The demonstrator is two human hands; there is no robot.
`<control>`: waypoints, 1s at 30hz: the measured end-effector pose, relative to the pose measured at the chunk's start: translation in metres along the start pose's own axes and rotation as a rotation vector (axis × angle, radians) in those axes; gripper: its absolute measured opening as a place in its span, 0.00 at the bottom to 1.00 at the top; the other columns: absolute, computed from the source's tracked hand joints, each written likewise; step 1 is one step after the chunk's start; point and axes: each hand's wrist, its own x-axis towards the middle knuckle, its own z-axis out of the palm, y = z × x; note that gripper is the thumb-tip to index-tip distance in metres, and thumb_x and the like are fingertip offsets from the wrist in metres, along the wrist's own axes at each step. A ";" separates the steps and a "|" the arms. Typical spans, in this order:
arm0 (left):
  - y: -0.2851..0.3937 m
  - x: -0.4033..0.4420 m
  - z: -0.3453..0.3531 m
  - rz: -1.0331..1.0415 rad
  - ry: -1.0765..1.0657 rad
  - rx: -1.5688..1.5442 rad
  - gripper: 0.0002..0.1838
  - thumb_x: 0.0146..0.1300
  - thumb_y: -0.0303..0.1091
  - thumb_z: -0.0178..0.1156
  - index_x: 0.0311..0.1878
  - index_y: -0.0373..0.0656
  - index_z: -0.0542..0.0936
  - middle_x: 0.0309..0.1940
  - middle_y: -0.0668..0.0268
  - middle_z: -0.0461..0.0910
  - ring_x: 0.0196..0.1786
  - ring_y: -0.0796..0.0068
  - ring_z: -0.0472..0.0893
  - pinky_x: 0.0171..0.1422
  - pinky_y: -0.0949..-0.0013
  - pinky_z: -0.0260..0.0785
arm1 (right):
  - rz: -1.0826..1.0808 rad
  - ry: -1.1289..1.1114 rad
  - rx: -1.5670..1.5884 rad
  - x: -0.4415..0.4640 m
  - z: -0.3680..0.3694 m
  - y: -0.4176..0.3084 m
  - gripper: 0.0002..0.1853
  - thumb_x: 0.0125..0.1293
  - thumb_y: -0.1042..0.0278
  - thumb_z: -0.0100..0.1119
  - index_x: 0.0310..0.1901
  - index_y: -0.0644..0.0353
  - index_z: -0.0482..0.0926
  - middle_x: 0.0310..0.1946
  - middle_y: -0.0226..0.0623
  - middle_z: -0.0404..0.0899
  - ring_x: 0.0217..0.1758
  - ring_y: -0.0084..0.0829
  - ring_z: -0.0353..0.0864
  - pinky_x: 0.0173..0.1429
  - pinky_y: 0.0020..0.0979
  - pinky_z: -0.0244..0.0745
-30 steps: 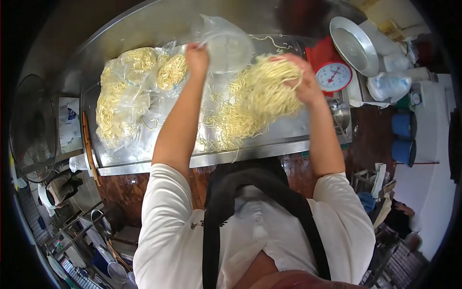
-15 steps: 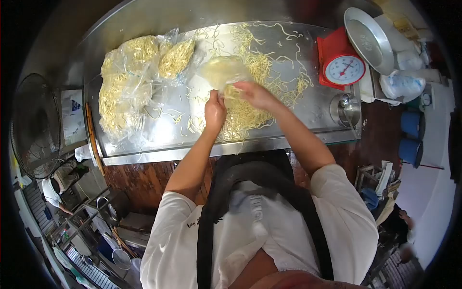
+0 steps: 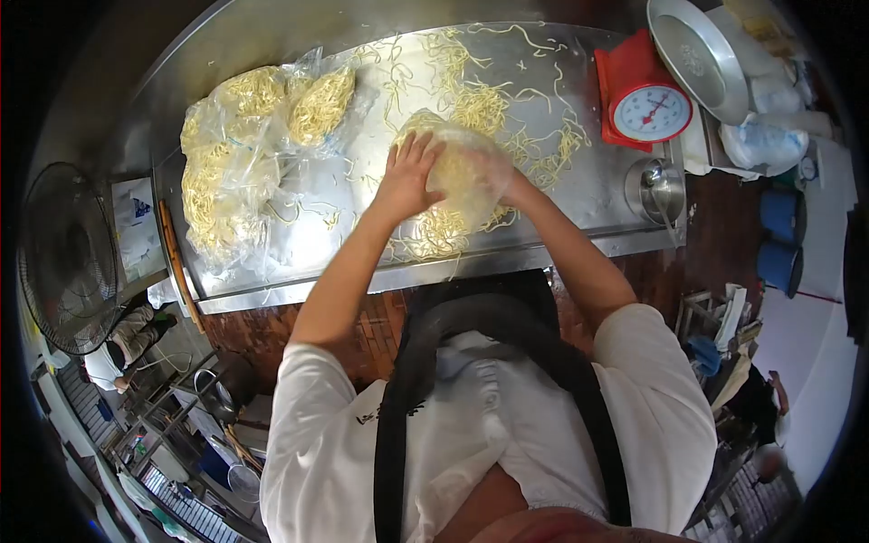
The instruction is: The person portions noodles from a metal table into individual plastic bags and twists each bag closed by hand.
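A clear plastic bag with noodles (image 3: 457, 167) is between my two hands over the metal table. My left hand (image 3: 413, 177) lies against the bag's left side, its fingers spread. On the other side my right hand (image 3: 507, 181) reaches into or behind the bag; the plastic hides its fingers. Loose pale noodles (image 3: 438, 237) lie beneath and around the bag. More strands (image 3: 561, 154) are scattered to the right. Several filled noodle bags (image 3: 226, 167) are piled at the left of the table, with another bag of noodles (image 3: 322, 107) beside them.
A red scale (image 3: 650, 113) stands at the table's right, by a round metal pan (image 3: 695, 61). A metal bowl (image 3: 659, 188) sits near the right corner. The metal table (image 3: 308, 258) has a raised front edge. Other people are in the background at both sides.
The large handful of noodles in my right hand has gone into the bag. My left hand has let go of the bag's edge and opened against its side.
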 end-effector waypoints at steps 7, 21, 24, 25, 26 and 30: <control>-0.041 0.023 0.054 -0.051 -0.235 -0.128 0.20 0.48 0.25 0.61 0.48 0.42 0.78 0.43 0.52 0.82 0.51 0.49 0.79 0.59 0.50 0.69 | 0.118 0.422 -0.794 -0.036 0.042 -0.075 0.35 0.56 0.58 0.68 0.65 0.57 0.70 0.61 0.48 0.74 0.68 0.46 0.69 0.70 0.56 0.57; 0.019 -0.009 -0.211 -0.165 0.031 -0.253 0.20 0.45 0.20 0.67 0.46 0.39 0.81 0.42 0.52 0.82 0.45 0.49 0.81 0.49 0.58 0.74 | 0.341 0.565 -0.384 0.011 -0.062 0.038 0.13 0.56 0.72 0.59 0.44 0.64 0.82 0.42 0.50 0.84 0.46 0.48 0.84 0.52 0.43 0.78; -0.012 -0.032 -0.178 -0.093 0.166 -0.280 0.19 0.44 0.19 0.66 0.44 0.40 0.82 0.39 0.56 0.81 0.45 0.51 0.79 0.51 0.57 0.72 | 0.536 0.486 -0.583 -0.019 -0.124 0.099 0.15 0.55 0.67 0.60 0.42 0.68 0.82 0.45 0.54 0.83 0.48 0.50 0.84 0.53 0.45 0.78; -0.031 -0.043 -0.147 -0.061 0.194 -0.259 0.19 0.44 0.19 0.66 0.44 0.41 0.81 0.39 0.58 0.80 0.47 0.51 0.77 0.55 0.54 0.68 | 0.505 0.397 -0.746 -0.030 -0.140 0.112 0.16 0.55 0.66 0.60 0.42 0.69 0.82 0.46 0.56 0.83 0.49 0.50 0.84 0.54 0.45 0.78; -0.047 -0.055 -0.115 -0.063 0.192 -0.187 0.21 0.44 0.18 0.64 0.45 0.41 0.81 0.41 0.57 0.80 0.50 0.51 0.77 0.59 0.52 0.66 | 0.555 0.454 -0.740 -0.036 -0.150 0.117 0.17 0.55 0.67 0.60 0.43 0.69 0.82 0.45 0.56 0.83 0.48 0.50 0.85 0.54 0.45 0.78; -0.062 -0.119 0.009 -0.539 0.221 -0.191 0.35 0.47 0.16 0.60 0.64 0.38 0.69 0.61 0.42 0.69 0.64 0.42 0.68 0.71 0.52 0.62 | 0.615 0.085 -0.866 -0.035 -0.174 0.030 0.21 0.54 0.70 0.59 0.50 0.71 0.78 0.48 0.57 0.82 0.49 0.51 0.84 0.55 0.44 0.79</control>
